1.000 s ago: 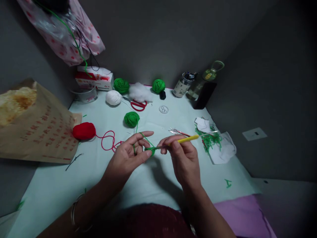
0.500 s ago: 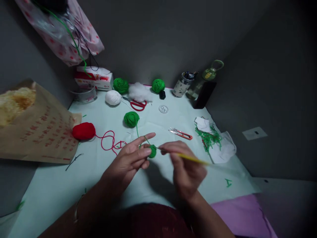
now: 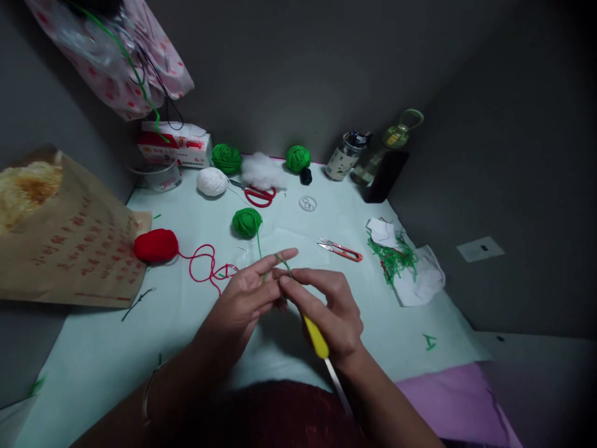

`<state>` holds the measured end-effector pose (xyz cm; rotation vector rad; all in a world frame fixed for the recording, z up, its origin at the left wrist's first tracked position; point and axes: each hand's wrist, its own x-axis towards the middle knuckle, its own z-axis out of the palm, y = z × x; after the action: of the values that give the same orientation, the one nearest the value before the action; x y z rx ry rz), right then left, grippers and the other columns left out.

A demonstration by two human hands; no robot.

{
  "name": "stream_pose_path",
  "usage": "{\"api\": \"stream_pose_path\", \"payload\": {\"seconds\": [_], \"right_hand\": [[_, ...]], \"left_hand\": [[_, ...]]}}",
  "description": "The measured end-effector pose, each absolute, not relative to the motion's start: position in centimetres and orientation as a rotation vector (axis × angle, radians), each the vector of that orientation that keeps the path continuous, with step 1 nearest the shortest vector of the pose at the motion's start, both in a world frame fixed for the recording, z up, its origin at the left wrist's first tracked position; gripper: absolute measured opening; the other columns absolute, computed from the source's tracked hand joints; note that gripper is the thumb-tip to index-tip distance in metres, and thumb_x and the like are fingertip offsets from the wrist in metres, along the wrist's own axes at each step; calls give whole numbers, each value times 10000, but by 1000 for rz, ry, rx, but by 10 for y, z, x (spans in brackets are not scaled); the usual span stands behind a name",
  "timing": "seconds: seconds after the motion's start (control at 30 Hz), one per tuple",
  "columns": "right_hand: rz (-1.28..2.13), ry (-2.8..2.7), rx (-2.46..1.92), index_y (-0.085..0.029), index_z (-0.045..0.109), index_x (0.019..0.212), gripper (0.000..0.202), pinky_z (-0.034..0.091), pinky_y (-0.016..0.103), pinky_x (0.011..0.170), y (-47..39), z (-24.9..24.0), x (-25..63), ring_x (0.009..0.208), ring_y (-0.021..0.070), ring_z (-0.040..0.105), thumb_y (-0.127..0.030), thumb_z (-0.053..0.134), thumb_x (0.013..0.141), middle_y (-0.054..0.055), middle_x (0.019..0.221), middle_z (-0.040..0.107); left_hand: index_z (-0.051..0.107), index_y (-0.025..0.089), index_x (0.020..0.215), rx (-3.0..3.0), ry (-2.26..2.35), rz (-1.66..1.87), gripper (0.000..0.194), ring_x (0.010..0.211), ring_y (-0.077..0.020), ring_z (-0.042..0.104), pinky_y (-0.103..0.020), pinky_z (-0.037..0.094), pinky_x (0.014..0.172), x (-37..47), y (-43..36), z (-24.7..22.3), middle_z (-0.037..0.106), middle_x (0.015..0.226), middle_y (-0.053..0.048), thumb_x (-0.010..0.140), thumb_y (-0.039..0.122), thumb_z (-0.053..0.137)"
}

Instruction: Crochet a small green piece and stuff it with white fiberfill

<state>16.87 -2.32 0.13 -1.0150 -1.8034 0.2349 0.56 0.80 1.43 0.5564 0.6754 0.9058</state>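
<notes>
My left hand [image 3: 247, 298] is closed in a pinch around the small green crochet piece, which the fingers now almost wholly hide. A strand of green yarn [image 3: 259, 244] runs from the green yarn ball [image 3: 247, 223] over my left index finger, which points out to the right. My right hand [image 3: 329, 305] has its thumb and fingertips against the left fingers, at the yarn. It grips a crochet hook [image 3: 317, 337] with a yellow handle; the metal shaft slants down toward my body, and the working tip is out of sight.
Orange thread snips [image 3: 340, 250] lie right of centre, near green yarn scraps [image 3: 396, 256]. Red-handled scissors [image 3: 260, 196], a white yarn ball [image 3: 212, 182] and white stuffing [image 3: 262, 170] sit behind. At left are red yarn [image 3: 157, 246] and a paper bag [image 3: 88, 242]. A bottle [image 3: 389, 143] stands back right.
My right hand has moved left onto the left fingertips. The crochet hook has swung from pointing right to pointing down toward my body, and the green crochet piece has become covered.
</notes>
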Motion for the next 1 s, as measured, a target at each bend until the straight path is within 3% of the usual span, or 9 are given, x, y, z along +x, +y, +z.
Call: {"api": "stream_pose_path", "payload": {"seconds": [0.07,0.13,0.23,0.37,0.53,0.73,0.83,0.9,1.0], "right_hand": [[370,-1628,-1031,-384,704,1229,412,572,392,768,-21,3,170,943,213,676,-116,634,923,28,1058,746],[607,-1381,-1007,-348,761,1073,295,551,361,706,-18,6,170,820,181,653,-145,579,963,20,947,732],[864,-1256,-932,-308,777,979,212,522,332,668,-13,9,167,796,170,638,-206,592,969,26,924,721],[894,-1311,-949,-304,787,995,192,522,340,733,-11,7,165,893,183,648,-209,626,953,32,958,731],[954,-1213,-915,-302,786,981,152,516,326,686,-11,3,166,772,162,619,-272,641,947,24,898,713],[1145,-969,-904,-240,767,876,157,488,277,608,-8,6,172,656,124,581,-326,651,939,17,814,683],[1169,-1052,-879,-256,770,910,154,497,282,641,-9,6,170,710,133,607,-313,633,954,19,859,697],[1081,-1175,-896,-271,779,949,146,516,308,733,-10,4,168,841,160,647,-272,633,956,27,914,720],[978,-1241,-932,-295,783,985,170,514,325,799,-13,1,166,913,170,654,-236,626,961,21,935,735]], "left_hand": [[752,147,1167,465,638,854,364,434,-4,156,-182,426,561,4,11,14,410,566,108,810,215,768],[762,152,1140,446,651,879,339,430,7,128,-177,427,560,3,13,15,456,606,100,803,186,759],[746,207,1179,530,673,923,409,472,7,307,-182,438,594,5,12,16,631,834,26,774,173,782],[707,192,1252,608,712,931,487,613,-66,463,-217,450,638,9,7,18,654,852,-13,772,194,791],[615,159,1366,593,674,889,578,467,-26,247,-246,457,623,8,8,18,539,682,62,804,196,741],[730,155,1200,504,552,837,396,437,20,149,-207,432,563,4,12,13,573,815,36,806,172,694],[732,199,1209,595,610,890,410,510,-18,372,-212,448,610,7,8,12,606,864,7,798,185,730],[717,224,1236,679,687,920,445,707,-100,537,-229,460,674,10,5,12,637,898,-22,794,211,763],[695,228,1265,741,739,926,476,892,-167,589,-284,467,818,12,2,13,666,919,-38,798,251,785]]}}
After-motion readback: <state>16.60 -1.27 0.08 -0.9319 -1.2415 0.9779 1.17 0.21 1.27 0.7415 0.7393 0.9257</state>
